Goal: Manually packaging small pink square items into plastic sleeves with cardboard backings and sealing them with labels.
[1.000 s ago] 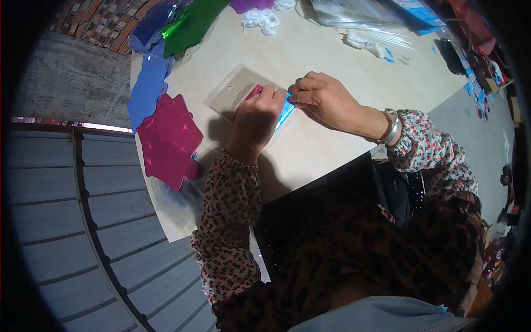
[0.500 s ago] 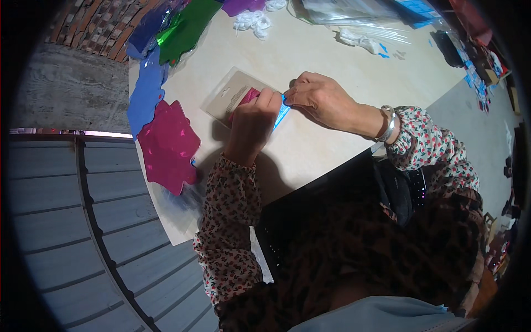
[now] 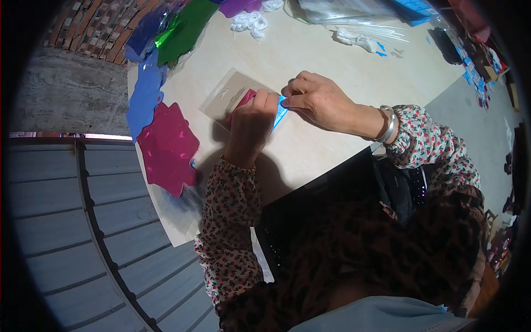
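Observation:
A clear flat plastic packet point(image 3: 225, 98) with a hang hole lies on the pale table point(image 3: 332, 72). Something pink point(image 3: 246, 99) shows inside it near its open end. My left hand point(image 3: 251, 128) rests curled on that end of the packet. My right hand point(image 3: 321, 102) pinches a small blue strip point(image 3: 281, 110) at the packet's edge, right beside my left hand's fingers. How far the pink piece goes into the packet is hidden under my left hand.
Flat foil shapes lie along the table's left edge: a magenta one point(image 3: 168, 146), a blue one point(image 3: 145, 97), a green one point(image 3: 182, 25). White scraps point(image 3: 251, 22) and clear bags point(image 3: 354, 39) sit at the far side. Corrugated grey sheeting point(image 3: 72, 232) lies left of the table.
Both hands stay at the packet's end. My right hand's fingers have shifted slightly on the blue strip; the view has drifted a little.

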The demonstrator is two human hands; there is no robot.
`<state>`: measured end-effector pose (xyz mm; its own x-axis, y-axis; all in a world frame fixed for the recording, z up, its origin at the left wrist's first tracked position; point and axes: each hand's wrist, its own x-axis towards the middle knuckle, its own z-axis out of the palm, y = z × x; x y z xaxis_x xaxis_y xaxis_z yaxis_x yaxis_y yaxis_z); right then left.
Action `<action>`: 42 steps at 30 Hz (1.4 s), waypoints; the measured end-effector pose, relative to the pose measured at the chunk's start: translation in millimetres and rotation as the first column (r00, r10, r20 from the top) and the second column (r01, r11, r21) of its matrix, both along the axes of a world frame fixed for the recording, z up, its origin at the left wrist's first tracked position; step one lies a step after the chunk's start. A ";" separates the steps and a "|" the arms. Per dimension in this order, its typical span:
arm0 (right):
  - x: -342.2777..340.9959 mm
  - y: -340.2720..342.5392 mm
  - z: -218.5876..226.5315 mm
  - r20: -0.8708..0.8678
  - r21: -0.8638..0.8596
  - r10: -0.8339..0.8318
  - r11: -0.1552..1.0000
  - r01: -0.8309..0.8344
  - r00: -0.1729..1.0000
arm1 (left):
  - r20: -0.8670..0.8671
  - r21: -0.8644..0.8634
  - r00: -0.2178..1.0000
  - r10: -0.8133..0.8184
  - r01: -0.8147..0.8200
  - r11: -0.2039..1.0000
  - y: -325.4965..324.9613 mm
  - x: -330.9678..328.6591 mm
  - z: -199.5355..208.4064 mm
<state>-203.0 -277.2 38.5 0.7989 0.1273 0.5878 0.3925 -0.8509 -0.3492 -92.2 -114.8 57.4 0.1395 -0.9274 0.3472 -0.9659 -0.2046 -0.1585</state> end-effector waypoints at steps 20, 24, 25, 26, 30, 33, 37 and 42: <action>1.6 2.2 5.4 -0.200 0.223 -0.002 0.974 0.048 0.980 | 0.006 -0.055 1.000 0.001 0.000 0.998 2.5 -3.8 2.1; 0.7 1.4 4.2 -0.191 0.239 0.028 0.971 0.019 0.981 | -0.021 -0.079 0.999 -0.025 0.023 0.997 1.1 -5.6 3.1; 0.8 1.5 5.0 -0.191 0.239 0.027 0.971 0.019 0.981 | -0.028 -0.074 0.999 -0.031 0.028 0.997 0.8 -6.2 4.4; 0.9 1.8 6.1 -0.201 0.242 0.029 0.970 0.021 0.979 | -0.036 -0.070 0.999 -0.037 0.034 0.997 0.5 -6.8 5.6; 1.3 0.4 5.4 -0.224 0.257 0.043 0.966 0.017 0.974 | -0.056 -0.046 0.998 -0.041 0.039 0.998 -1.1 -9.4 11.7; 1.0 -1.5 4.7 -0.223 0.270 0.066 0.963 -0.003 0.973 | -0.061 -0.041 0.997 -0.037 0.034 0.999 -2.9 -9.3 10.8; -1.1 1.7 6.3 -0.173 0.181 0.045 0.983 -0.013 0.984 | -0.062 -0.059 0.998 -0.023 0.020 0.998 -1.1 -8.6 4.3; -1.6 0.0 1.9 -0.146 0.263 0.087 0.964 -0.046 0.985 | -0.082 -0.074 0.996 0.016 -0.022 0.997 0.2 -15.1 2.1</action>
